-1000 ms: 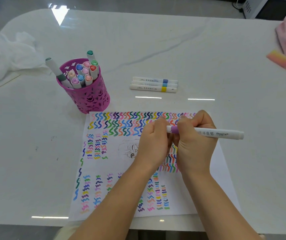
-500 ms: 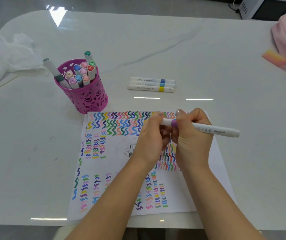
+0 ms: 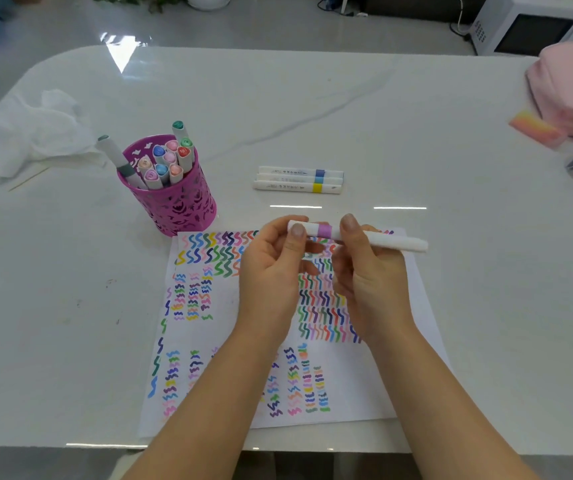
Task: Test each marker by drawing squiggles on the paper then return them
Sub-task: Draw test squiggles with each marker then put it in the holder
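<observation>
While the magenta cut-out metal cup (image 3: 177, 206) stands at left, I see the left hand (image 3: 267, 271) pinching the left end of a slim white, purple-banded marker (image 3: 324, 231), the right hand (image 3: 369, 275) curled round its barrel, above the squiggle-covered paper sheet (image 3: 350, 393).

Bright, tabletop (image 3: 416, 133) glare streaks, edges blurred, bowed
</observation>
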